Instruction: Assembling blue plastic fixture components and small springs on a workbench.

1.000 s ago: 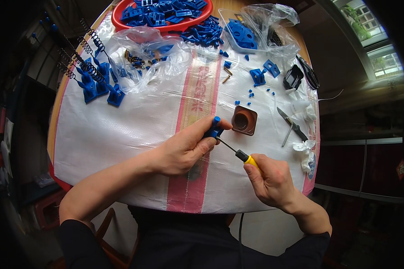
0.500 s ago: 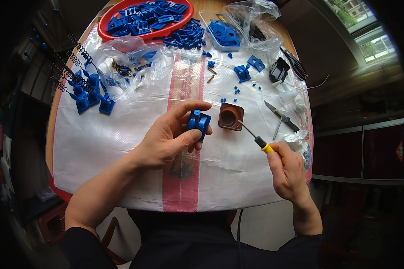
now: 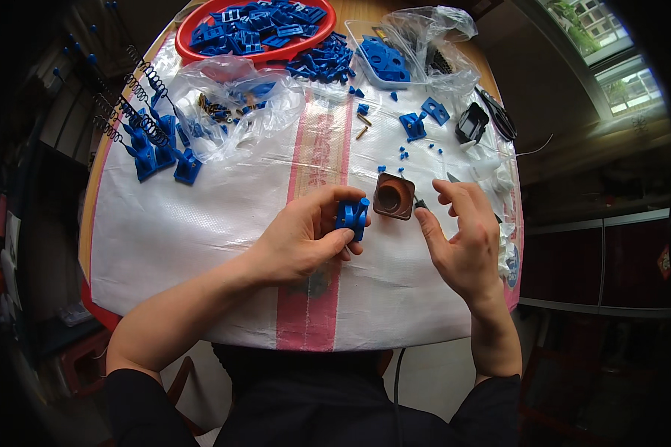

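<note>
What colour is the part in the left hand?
Blue; the part held in the left hand shows best in the head view.

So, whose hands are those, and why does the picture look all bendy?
No robot here: just a person's two bare hands. A camera on their head looks down, and its wide fisheye lens bends straight edges. The left hand holds a blue part. The right hand is open beside a mostly hidden tool; I can't tell if they touch. On the white sheet lie a square brown cup, loose blue pieces and a red basin full of more.
</note>
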{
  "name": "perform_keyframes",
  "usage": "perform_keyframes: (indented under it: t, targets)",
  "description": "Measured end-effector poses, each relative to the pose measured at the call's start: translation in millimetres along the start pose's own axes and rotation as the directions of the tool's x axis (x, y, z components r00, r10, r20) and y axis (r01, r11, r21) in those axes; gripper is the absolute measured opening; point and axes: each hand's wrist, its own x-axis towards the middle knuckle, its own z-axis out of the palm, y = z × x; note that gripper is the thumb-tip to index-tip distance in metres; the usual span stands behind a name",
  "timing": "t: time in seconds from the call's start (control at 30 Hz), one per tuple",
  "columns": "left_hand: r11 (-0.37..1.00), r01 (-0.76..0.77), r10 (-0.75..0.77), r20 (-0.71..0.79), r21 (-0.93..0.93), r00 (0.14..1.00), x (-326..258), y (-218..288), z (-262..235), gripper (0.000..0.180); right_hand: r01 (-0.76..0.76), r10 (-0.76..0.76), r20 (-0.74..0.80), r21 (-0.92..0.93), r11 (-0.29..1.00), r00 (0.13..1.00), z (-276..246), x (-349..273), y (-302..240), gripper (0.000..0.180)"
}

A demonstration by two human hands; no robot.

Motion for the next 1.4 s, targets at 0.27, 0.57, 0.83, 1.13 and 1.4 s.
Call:
perform_keyframes:
  t: [0.27,0.57,0.83,1.13,1.4]
  targets:
    - [0.999,-0.033,0.033,0.017,0.014,0.999,1.1,-6.3,3.3,0.042,-0.065,-0.052,0.215,0.506,0.86,0.975,29.7,13.7,-31.1,0.024]
    - [1.0,0.001,-0.001,0.027,-0.011,1.0,-0.2,-7.8,4.2,0.042,0.109,-0.138,0.021,0.506,0.856,0.99,43.7,1.6,-24.7,0.024]
    - [0.998,0.037,-0.038,-0.017,-0.043,0.999,-1.5,-6.5,5.3,0.042,0.299,-0.29,-0.087,0.426,0.854,0.953,45.3,0.5,-24.3,0.028]
    - [0.993,0.061,-0.062,-0.006,-0.103,0.998,-0.7,-6.1,1.4,0.043,0.435,-0.405,-0.16,0.358,0.826,0.9,47.8,-0.7,-24.7,0.034]
    - [0.99,0.039,-0.045,-0.039,-0.136,0.998,-0.6,-6.9,3.8,0.041,0.458,-0.425,-0.17,0.339,0.822,0.889,48.5,-1.3,-25.9,0.033]
